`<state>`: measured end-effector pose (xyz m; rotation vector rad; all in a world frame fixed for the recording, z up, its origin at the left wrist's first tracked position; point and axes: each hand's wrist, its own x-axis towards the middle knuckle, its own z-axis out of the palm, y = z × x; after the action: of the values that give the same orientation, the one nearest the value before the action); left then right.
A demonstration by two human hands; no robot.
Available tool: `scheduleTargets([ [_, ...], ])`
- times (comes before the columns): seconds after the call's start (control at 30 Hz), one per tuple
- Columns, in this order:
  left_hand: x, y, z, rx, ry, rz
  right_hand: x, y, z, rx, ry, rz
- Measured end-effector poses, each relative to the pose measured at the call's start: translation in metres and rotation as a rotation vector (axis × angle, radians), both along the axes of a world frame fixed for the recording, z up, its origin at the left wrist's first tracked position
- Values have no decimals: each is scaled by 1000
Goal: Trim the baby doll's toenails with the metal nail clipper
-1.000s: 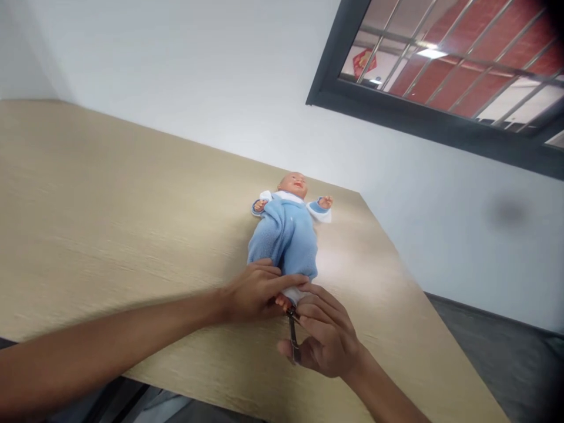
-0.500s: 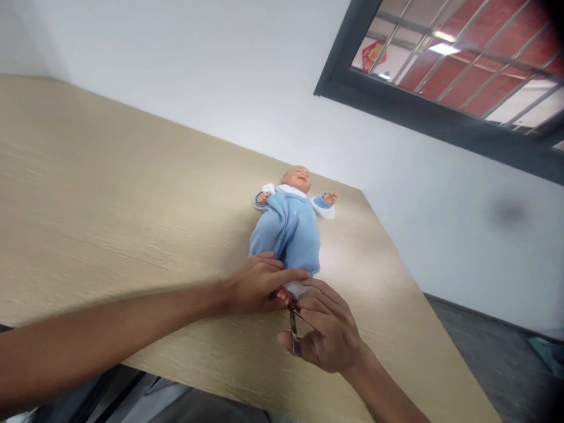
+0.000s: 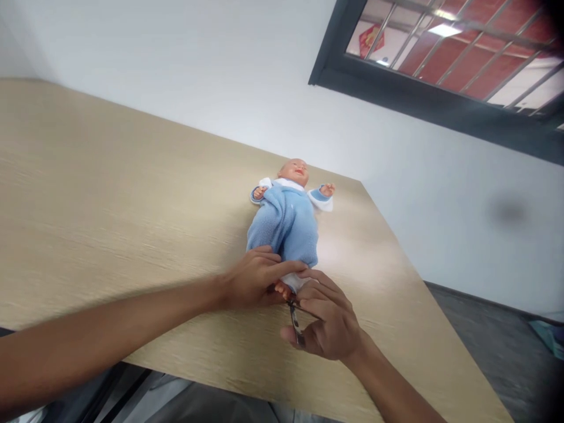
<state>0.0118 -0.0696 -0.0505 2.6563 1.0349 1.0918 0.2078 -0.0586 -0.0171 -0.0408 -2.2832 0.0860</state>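
Observation:
A baby doll (image 3: 288,217) in a blue outfit with white collar and cuffs lies on its back on the table, head toward the wall. My left hand (image 3: 259,276) is closed around the lower leg and foot at the doll's near end; the small toes (image 3: 282,289) show between my hands. In my right hand (image 3: 328,317) is a metal nail clipper (image 3: 295,323), pinched between thumb and fingers with its lever raised. The clipper's jaw end is at the doll's toes; whether it touches them I cannot tell.
The light wood table (image 3: 132,194) runs along a white wall (image 3: 198,70), and its right edge drops to a grey floor (image 3: 476,329). A dark-framed barred window (image 3: 440,53) is at the upper right. Grey cloth (image 3: 198,402) shows below the table's near edge.
The view has shifted slightly, so doll and hands appear a little higher. Both hands keep their grips, and the clipper stays by the toes with a slightly different tilt.

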Motion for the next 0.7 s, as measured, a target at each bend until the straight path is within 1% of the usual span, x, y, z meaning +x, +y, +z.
scheduleTargets([
  [0.1, 0, 0, 1, -8, -13, -10, 1, 0, -1, 20, -12, -15],
  [0.27, -1, 0, 1, 4, -19, -11, 1, 1, -1, 18, -29, 6],
  [0.5, -1, -1, 4, -11, 0, -5, -4, -4, 5, 36, -14, 7],
  [0.7, 0, -1, 2, 3, -3, -5, -3, -3, 0, 38, 14, -16],
])
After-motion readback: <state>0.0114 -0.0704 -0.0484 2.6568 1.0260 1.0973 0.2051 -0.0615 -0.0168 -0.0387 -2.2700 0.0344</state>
